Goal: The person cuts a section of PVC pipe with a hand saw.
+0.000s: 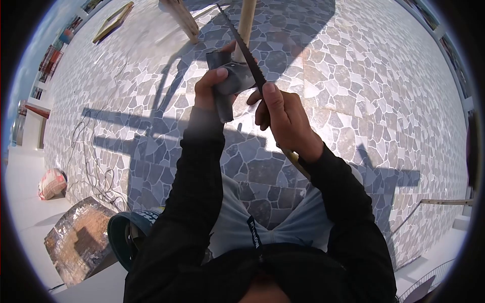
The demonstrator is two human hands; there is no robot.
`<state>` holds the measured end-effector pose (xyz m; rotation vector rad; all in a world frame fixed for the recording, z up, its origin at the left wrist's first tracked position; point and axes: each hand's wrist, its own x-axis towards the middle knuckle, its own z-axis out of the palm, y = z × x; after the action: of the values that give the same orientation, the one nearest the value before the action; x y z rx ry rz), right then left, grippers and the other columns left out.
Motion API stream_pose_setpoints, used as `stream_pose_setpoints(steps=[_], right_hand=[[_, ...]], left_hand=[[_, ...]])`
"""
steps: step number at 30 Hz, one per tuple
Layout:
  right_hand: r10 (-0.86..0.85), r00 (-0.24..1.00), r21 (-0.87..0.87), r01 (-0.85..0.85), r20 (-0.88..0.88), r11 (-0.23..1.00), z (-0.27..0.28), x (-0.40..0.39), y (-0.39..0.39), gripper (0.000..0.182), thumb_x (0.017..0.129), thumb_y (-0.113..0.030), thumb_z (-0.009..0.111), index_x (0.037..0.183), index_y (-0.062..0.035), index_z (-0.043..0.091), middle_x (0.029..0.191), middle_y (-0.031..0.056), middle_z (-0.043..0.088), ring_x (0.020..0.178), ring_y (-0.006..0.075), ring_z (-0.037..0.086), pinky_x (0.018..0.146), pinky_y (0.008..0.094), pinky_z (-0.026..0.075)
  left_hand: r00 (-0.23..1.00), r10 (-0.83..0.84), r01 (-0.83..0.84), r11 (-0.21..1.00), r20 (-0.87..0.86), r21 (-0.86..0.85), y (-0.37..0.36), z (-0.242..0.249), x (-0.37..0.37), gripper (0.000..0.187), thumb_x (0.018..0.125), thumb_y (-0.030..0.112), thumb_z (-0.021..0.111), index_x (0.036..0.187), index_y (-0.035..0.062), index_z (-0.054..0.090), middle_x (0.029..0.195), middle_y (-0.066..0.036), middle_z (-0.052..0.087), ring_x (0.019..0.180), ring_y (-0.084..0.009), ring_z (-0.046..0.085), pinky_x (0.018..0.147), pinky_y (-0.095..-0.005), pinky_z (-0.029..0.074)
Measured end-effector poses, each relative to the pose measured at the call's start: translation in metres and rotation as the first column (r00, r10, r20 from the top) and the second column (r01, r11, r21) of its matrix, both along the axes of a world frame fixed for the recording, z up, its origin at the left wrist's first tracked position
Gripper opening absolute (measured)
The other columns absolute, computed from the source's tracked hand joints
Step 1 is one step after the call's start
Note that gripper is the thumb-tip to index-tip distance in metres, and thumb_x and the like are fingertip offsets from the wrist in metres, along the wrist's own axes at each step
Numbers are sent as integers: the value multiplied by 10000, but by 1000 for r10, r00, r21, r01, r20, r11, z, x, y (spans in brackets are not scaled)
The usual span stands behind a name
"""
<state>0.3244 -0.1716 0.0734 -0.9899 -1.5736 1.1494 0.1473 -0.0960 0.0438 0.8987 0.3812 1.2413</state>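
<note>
My left hand (212, 83) is wrapped around a dark grey pipe tee fitting (233, 78), thumb pressed on its side. A straight barrel of the fitting (225, 108) points down toward me. In my right hand (290, 113) is a hand saw with a long, dark, toothed blade (245, 48), slanting up and left past the fitting. A yellowish part of the saw (295, 160) shows below my right wrist. The blade overlaps the fitting's right side in this view, and my right fingertips are close beside the fitting.
A wooden post (246, 25) stands just beyond the fitting, with another timber leg (182, 20) to its left. A dark green bucket (118, 237), a dusty board (76, 240), a sack (52, 184) and a loose cable (96, 166) lie at left. The floor has a stone pattern.
</note>
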Motion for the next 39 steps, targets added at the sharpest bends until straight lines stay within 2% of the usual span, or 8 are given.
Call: stream_pose_setpoints(steps=[7, 9, 14, 20, 22, 26, 37, 39], right_hand=[[50, 994, -113, -38, 99, 993, -8, 3, 6, 688, 1088, -519, 256, 921, 19, 652, 579, 72, 582, 519, 124, 555, 517, 280, 429], [21, 999, -32, -21, 26, 999, 2, 1, 0, 687, 1089, -505, 272, 897, 33, 654, 549, 77, 567, 510, 143, 568, 518, 303, 440], [62, 998, -175, -58, 15, 983, -16, 0, 6, 652, 1098, -457, 282, 889, 30, 661, 543, 82, 569, 504, 161, 584, 518, 320, 447], [0, 991, 57, 8, -135, 998, -4, -6, -1, 673, 1094, -482, 291, 856, 35, 650, 528, 79, 560, 499, 150, 580, 519, 312, 450], [70, 997, -195, -75, -34, 978, -14, -2, 6, 666, 1098, -464, 285, 867, 36, 659, 533, 80, 564, 500, 152, 581, 516, 309, 450], [9, 997, 31, -6, -74, 999, -2, -5, -3, 693, 1091, -496, 293, 844, 40, 656, 531, 84, 571, 480, 157, 573, 502, 314, 450], [27, 996, 29, -25, -79, 999, -5, -5, -1, 730, 1085, -522, 281, 825, 48, 657, 526, 89, 576, 484, 168, 588, 512, 321, 460], [53, 997, -232, -64, -53, 971, -18, -2, 10, 726, 1081, -530, 290, 829, 46, 654, 525, 92, 577, 485, 168, 592, 507, 317, 461]], left_hand=[[994, -108, 106, 992, 29, 61, -2, -1, 0, 834, 776, 320, 665, 1507, 56, 360, 1242, -193, 585, 1174, -312, 609, 1062, -452, 467], [999, 38, -38, 999, -3, -6, -1, 1, 3, 870, 723, 424, 707, 1446, 45, 406, 1233, -266, 591, 1102, -425, 633, 959, -530, 534], [1000, 31, -31, 999, 5, -14, -5, 2, 7, 896, 720, 439, 704, 1462, 49, 389, 1215, -257, 592, 1102, -418, 631, 964, -532, 536], [1000, -13, 13, 1000, -5, -25, -2, 1, 3, 938, 721, 442, 697, 1494, 55, 333, 1236, -255, 572, 1116, -423, 619, 984, -545, 531], [1000, 14, -15, 1000, -14, -16, -4, 3, 7, 920, 725, 446, 696, 1476, 43, 351, 1245, -256, 568, 1127, -423, 615, 998, -551, 521], [999, 33, -31, 998, 30, -47, -2, -2, 4, 881, 730, 435, 696, 1448, 35, 380, 1244, -260, 571, 1129, -425, 616, 1007, -549, 514], [998, -18, 20, 999, 58, -38, -1, 0, 6, 862, 736, 405, 703, 1469, 94, 373, 1242, -271, 573, 1134, -437, 616, 1003, -542, 518], [996, -33, 37, 999, 86, -39, -3, -1, 5, 829, 769, 353, 672, 1487, 84, 355, 1237, -261, 582, 1125, -424, 625, 1012, -527, 509]])
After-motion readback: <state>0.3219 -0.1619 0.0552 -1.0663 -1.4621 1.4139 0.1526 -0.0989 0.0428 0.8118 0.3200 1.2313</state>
